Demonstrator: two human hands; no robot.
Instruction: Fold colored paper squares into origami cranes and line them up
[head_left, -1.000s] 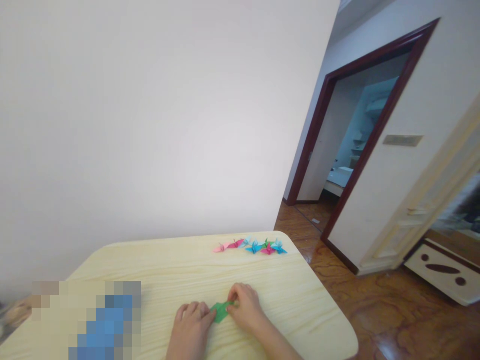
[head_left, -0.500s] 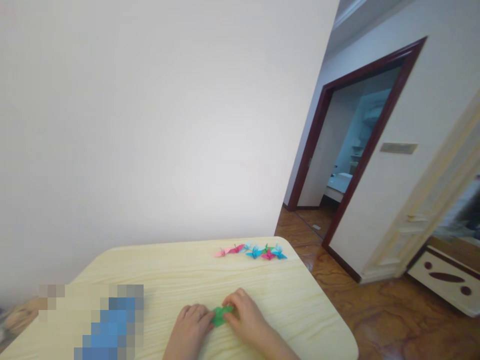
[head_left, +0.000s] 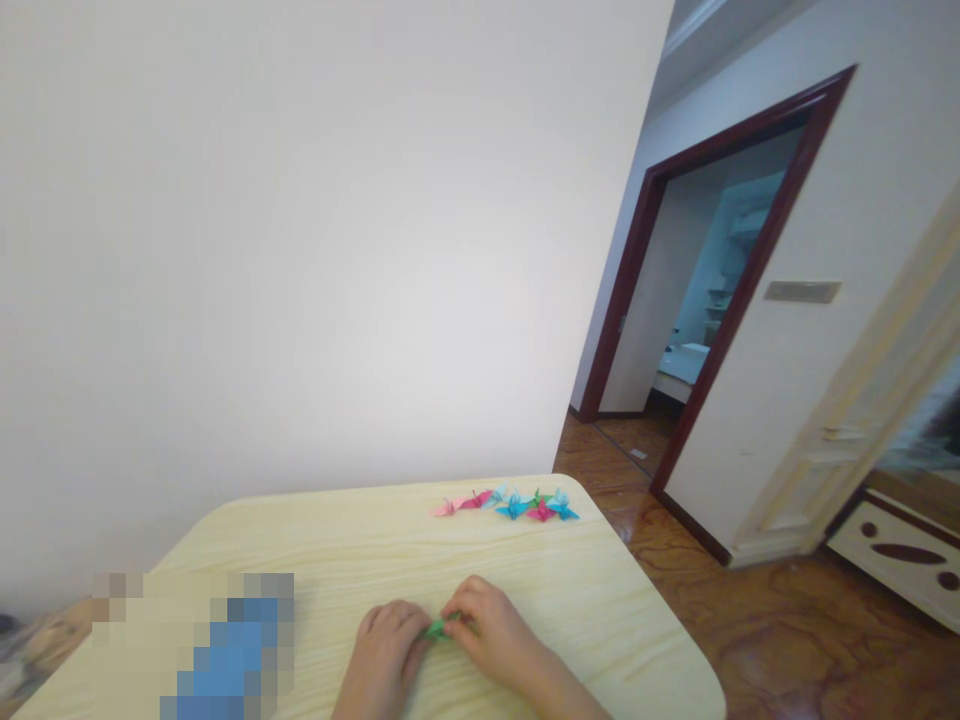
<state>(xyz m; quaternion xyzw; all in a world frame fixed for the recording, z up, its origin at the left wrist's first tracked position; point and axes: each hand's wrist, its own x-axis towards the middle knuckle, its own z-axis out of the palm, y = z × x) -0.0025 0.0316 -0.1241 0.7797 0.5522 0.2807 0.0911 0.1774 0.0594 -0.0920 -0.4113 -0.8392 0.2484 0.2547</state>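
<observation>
A small piece of green paper lies between my two hands, low over the front middle of the table. My left hand grips its left end, fingers curled together. The right end is pinched between thumb and fingers of my right hand. Much of the paper is covered by my fingertips, so its folds cannot be made out. Beyond my hands, folded paper cranes in blue, green, red and pink sit in a cluster near the table's far right corner.
A pixelated blue patch covers something at the table's left. A white wall rises behind the table. To the right are a wooden floor, a dark-framed doorway and a white cabinet.
The green paper shows less of itself now and looks narrower between my fingers. My hands have drawn slightly closer together. The whole view has shifted a little.
</observation>
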